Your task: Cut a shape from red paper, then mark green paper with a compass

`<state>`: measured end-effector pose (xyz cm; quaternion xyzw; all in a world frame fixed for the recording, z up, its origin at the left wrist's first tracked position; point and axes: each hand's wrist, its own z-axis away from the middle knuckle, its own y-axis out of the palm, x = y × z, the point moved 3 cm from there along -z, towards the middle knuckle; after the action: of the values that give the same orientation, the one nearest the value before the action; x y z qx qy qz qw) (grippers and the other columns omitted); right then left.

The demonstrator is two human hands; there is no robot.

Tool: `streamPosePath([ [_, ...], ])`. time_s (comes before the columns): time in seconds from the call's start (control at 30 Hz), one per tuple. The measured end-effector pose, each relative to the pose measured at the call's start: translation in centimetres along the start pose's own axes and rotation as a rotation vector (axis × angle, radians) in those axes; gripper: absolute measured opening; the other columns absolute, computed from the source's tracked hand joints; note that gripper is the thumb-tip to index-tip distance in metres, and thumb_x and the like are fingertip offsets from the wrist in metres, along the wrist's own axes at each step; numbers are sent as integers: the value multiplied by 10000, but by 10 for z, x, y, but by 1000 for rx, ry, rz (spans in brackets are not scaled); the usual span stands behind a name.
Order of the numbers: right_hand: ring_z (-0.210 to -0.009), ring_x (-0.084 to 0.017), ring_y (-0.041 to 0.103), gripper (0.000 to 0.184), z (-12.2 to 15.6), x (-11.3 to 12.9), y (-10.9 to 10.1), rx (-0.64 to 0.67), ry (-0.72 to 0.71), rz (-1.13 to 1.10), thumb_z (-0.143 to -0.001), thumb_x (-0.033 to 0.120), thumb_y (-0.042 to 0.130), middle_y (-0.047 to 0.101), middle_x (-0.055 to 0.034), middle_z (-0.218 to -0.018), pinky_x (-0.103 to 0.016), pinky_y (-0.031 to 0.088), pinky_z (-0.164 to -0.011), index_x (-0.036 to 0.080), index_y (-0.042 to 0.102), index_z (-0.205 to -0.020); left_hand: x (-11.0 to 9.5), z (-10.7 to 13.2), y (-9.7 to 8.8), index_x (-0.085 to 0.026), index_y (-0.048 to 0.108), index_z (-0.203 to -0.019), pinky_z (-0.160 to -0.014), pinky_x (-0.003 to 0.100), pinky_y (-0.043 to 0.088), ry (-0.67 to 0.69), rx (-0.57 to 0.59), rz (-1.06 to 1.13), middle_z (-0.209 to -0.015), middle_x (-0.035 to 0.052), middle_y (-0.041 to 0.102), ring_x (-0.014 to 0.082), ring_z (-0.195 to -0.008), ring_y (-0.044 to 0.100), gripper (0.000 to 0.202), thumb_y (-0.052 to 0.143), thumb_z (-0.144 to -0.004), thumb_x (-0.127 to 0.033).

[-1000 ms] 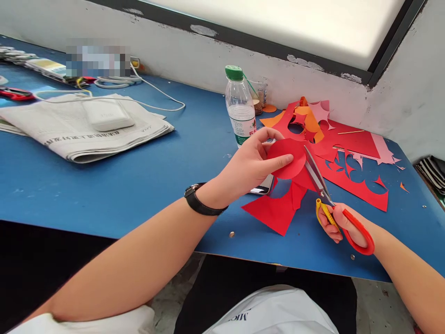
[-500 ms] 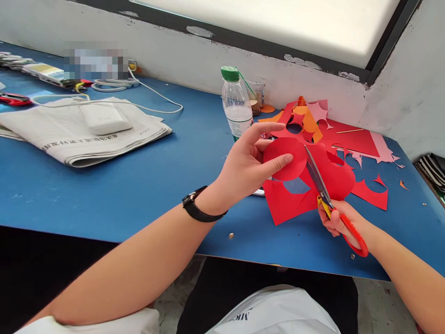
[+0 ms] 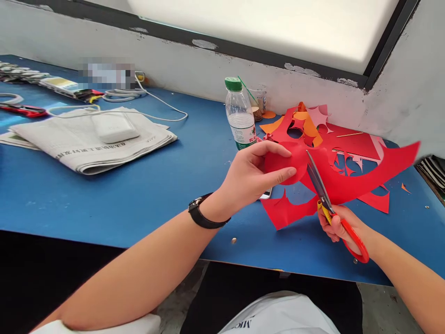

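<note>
My left hand (image 3: pixel 255 174) pinches a rounded part of a red paper sheet (image 3: pixel 347 178), held just above the blue table (image 3: pixel 139 181). My right hand (image 3: pixel 339 225) grips scissors (image 3: pixel 325 199) with red and yellow handles. Their blades run up into the red paper beside my left fingers. A long curved strip of the sheet sticks out to the right. A black watch sits on my left wrist.
A green-capped water bottle (image 3: pixel 239 116) stands behind my left hand. Red, orange and pink paper scraps (image 3: pixel 313 125) lie at the back right. A phone (image 3: pixel 266 194) peeks out under the paper. A folded newspaper (image 3: pixel 93 139) with a white power bank (image 3: pixel 113 127) and cables lies left.
The red sheet has turned in my left hand, and its long strip now swings out to the right. The scissors stay in the cut, slightly farther along.
</note>
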<state>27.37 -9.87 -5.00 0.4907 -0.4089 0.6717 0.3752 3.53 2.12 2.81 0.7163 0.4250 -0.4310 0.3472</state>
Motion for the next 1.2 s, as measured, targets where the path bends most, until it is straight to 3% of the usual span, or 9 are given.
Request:
streamPosePath([
  [0.1,-623,-128,337,782,3,2,2,23,37,-40,-880,1027,491,396,63,-781,-294,346,-581,248,530,-935,3,2,1,-192,830,-1023,-685,264,691,21,27,-36,-1028,52,802,153,-758,761,390,1043,-721,-313],
  [0.27,-642,-141,333,716,5,5,3,30,0,-36,-954,959,481,389,57,-793,-301,330,-580,245,537,-967,1,6,2,-199,837,-1129,-824,323,721,23,33,-118,-1185,100,832,239,-978,808,465,1029,-743,-375],
  [0.37,-647,-146,331,730,5,2,4,30,16,-46,-947,969,469,386,59,-778,-313,347,-597,243,538,-969,0,8,4,-189,833,-1131,-809,344,728,11,25,-144,-1168,109,840,265,-983,818,481,1019,-753,-419],
  [0.5,-645,-141,319,764,4,1,4,13,38,-48,-919,1001,456,383,61,-778,-312,341,-597,243,532,-967,-1,11,5,-187,831,-1121,-736,322,713,11,33,-173,-1095,93,842,225,-861,809,417,992,-794,-389],
  [0.67,-660,-140,297,797,2,4,6,21,56,-53,-869,1042,465,375,58,-785,-292,292,-573,248,495,-932,-6,13,6,-190,838,-1079,-870,355,701,87,36,-227,-1130,106,844,265,-1028,807,340,978,-810,-345],
  [0.83,-639,-133,305,759,2,5,5,20,16,-60,-900,1012,472,364,63,-785,-288,304,-570,254,481,-928,-5,14,6,-193,832,-1110,-880,358,696,133,29,-280,-1150,113,832,264,-1045,792,351,965,-824,-348],
  [0.97,-649,-145,302,772,3,3,5,-3,29,-42,-889,1027,457,343,67,-768,-311,335,-593,256,490,-918,-3,13,7,-196,826,-1107,-869,352,707,91,34,-241,-1172,112,825,271,-1065,794,388,989,-795,-358],
  [1.2,-645,-145,231,747,5,-2,6,-4,74,-76,-886,1021,481,340,69,-788,-311,264,-569,278,481,-959,-3,13,9,-203,815,-1108,-758,340,726,-51,52,-110,-1175,96,832,255,-964,819,399,996,-781,-345],
])
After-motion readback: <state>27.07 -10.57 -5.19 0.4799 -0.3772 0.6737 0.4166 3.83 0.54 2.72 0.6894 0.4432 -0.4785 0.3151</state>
